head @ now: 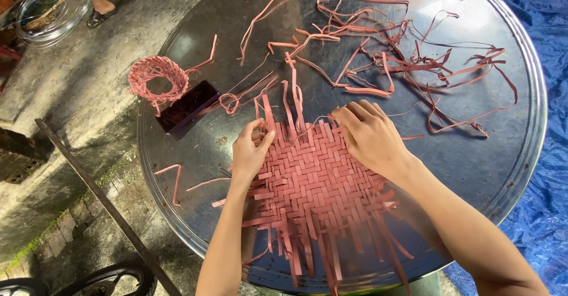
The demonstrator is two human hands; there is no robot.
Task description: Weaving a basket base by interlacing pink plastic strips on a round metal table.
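Pink woven mat [313,178] flat on round metal worktop [503,172]; left hand [251,151] grip pinched on an upright strip, right hand [370,136] pressing fingers-down on weave. Risk: tug too hard & the loose edge strips slide out.

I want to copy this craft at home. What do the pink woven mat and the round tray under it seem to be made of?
The woven mat looks like thin, flat plant-fibre strips, perhaps bamboo or rattan, dyed matte pink; they bend, curl and fray at the ends. Plastic strapping cannot be ruled out. The round tray looks like polished metal: silvery, with mirror-like reflections and a rolled rim.
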